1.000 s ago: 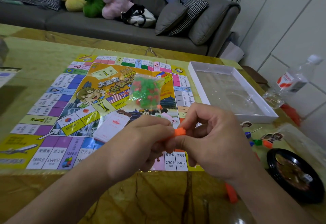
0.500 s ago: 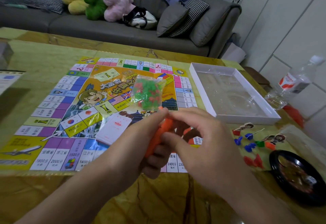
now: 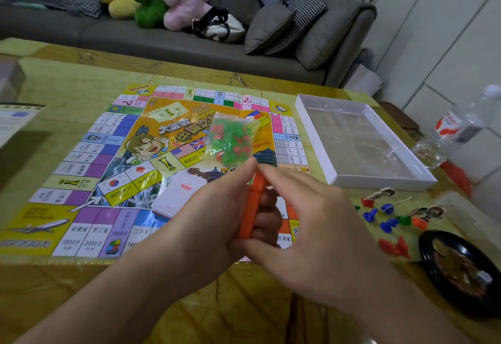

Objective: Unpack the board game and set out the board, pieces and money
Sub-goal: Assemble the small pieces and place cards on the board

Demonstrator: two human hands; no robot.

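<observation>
Living room, sofa point(image 3: 162, 43) behind, yellow-green table point(image 3: 67, 89) in front. Only one view, head cam.

Board point(image 3: 89, 159) is already flat on the table. On it: sealed bag point(image 3: 230, 140) of green and red houses, plus a pink card stack point(image 3: 179, 194), which may be money, can't read it. Empty box tray point(image 3: 314, 137) sits just right of the board. Pawns point(image 3: 387, 216), blue, red and green, lie loose on the table near a black dish point(image 3: 433, 265).

My left hand point(image 3: 217, 224) grips an orange piece point(image 3: 252, 208), fingers curled round its lower half. My right hand point(image 3: 320, 235) covers it from the right; index and thumb seem to pinch the top end, but contact is partly hidden. What the piece is, I can't tell.

My read: board done, pawns out, bag unopened, so roughly halfway.

Doing this step well:
- keep the left grip low and firm
- work the top end with small motions, no yanking
- stay over the table so dropped bits land near the pawns
- then open the bag over the tray, since those houses will scatter
</observation>
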